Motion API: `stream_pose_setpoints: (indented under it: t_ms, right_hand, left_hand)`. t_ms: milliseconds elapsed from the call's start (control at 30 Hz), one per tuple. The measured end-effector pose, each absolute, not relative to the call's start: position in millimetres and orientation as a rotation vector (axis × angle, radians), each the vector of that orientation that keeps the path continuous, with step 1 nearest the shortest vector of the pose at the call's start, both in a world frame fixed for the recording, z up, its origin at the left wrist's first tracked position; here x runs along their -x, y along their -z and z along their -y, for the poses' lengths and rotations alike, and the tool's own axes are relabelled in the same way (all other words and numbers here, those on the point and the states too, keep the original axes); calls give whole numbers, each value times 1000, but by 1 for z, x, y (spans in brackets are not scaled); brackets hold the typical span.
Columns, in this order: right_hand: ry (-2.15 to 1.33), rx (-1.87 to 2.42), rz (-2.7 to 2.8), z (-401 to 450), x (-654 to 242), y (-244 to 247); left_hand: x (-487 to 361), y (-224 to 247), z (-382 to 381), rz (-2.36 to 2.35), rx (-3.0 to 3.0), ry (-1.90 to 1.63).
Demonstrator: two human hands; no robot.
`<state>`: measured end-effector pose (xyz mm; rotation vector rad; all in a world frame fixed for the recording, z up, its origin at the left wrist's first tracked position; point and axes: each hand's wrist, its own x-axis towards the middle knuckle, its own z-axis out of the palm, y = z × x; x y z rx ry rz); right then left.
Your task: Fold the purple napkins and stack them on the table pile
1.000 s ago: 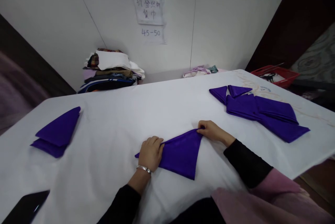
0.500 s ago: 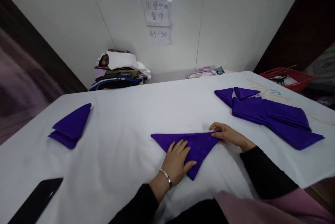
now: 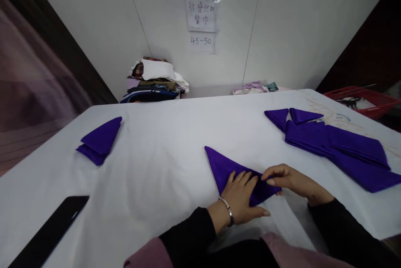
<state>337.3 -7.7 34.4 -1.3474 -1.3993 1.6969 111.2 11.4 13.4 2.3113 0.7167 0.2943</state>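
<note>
A purple cloth napkin (image 3: 217, 168), folded to a triangle, lies on the white-covered table in front of me, one point toward the far left. My left hand (image 3: 239, 199) rests on it with fingers stretched out and thumb apart; a silvery bracelet circles that wrist. At the napkin's right end, my right hand (image 3: 291, 181) pinches the cloth between thumb and fingers. Part of the napkin is hidden under the left palm.
Another folded purple napkin (image 3: 102, 138) lies to the left, above a black flat device (image 3: 52, 232). Several purple folded cloths (image 3: 332, 142) lie at right. Behind stand a clothes stack (image 3: 155, 82), small fabrics (image 3: 253, 88) and a red basket (image 3: 372, 111).
The napkin has turned clockwise, its left point now aimed farther away. My right hand has brought its right end nearer to me. The camera view has shifted left a little.
</note>
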Motion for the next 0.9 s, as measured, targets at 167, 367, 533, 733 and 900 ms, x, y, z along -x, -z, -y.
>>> stream_pose_setpoints:
  t_ms: [167,367,533,733,900]
  right_hand:
    - [-1780,1236,1413,7,-310,-51]
    - [-1789,1051,1460,-4,-293,-55]
    - [-1845,993,1495,-16,-287,-56]
    - [-1570,1173,1535,-30,-280,-60]
    - [-1579,1147,1643,-28,-274,-56]
  left_hand:
    - [-114,-25,-4,-720,-2115,-392]
    - [-109,-30,-1,-800,-1675,-578]
    - [-104,-18,-4,-809,-1362,-638]
    - [-95,-9,-9,-960,-1059,-549]
    - [-89,-11,-15,-851,-921,-588]
